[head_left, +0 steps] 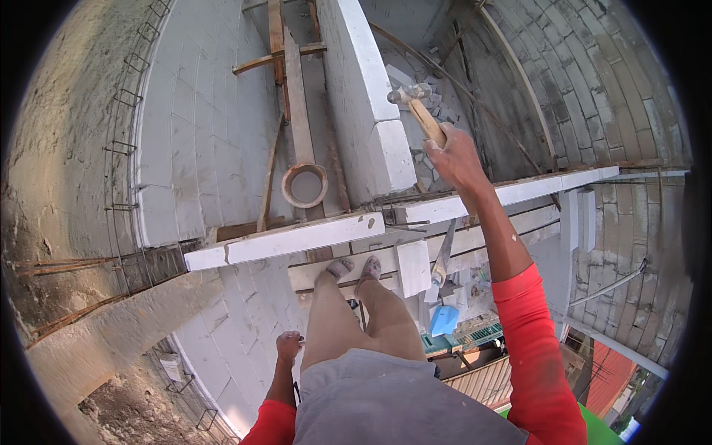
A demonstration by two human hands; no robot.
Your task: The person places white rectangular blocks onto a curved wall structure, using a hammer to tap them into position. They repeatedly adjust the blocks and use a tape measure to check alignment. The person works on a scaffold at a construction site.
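Observation:
My right hand (457, 159) grips a hammer (426, 119) by its wooden handle. The hammer's metal head is raised above the far side of a white block wall (475, 210). My left hand (289, 346) hangs low beside my left leg, its fingers curled, with no object showing in it. Ahead of my feet, the near wall top (289, 241) runs across in white blocks. Another white block wall (371, 96) extends away from it, left of the hammer.
My feet stand on a plank scaffold (300, 276). On it rests a loose white block (413, 267), with a handsaw (443, 256) beside it. A round bucket (304, 185) stands beyond the wall among wooden props. Thin rebar (122, 148) lines the left. Ground lies far below on the right.

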